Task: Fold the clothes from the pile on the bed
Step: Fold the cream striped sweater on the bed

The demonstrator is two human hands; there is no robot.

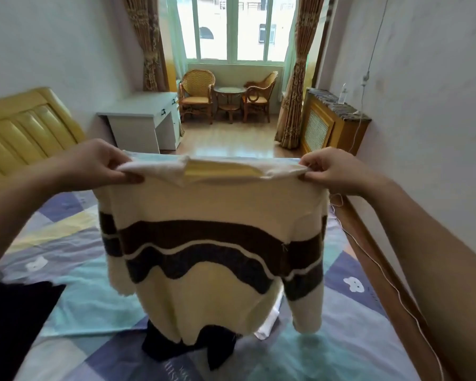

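Up goes the cream sweater (212, 243), held high over the bed (74, 306) and hanging full length, brown and dark wavy bands across the chest, both sleeves dangling at the sides. The left hand (105, 163) pinches one shoulder, thumb under and fingers curled over the knit; the right hand (327, 169) pinches the other shoulder the same way, and the neckline is stretched taut between them. Nothing folded on this one yet, by the look of it: it is only spread out in the air, so laying it flat, tucking in the sleeves and doubling the body all seem to lie ahead. Below its hem a dark garment (187, 347) sits crumpled on the patchwork sheet with something white (267, 323) just beside it, so the pile has more to give. Off to the left edge lies another dark piece (17, 312), flat-looking, though whether it is a finished fold I cannot tell.
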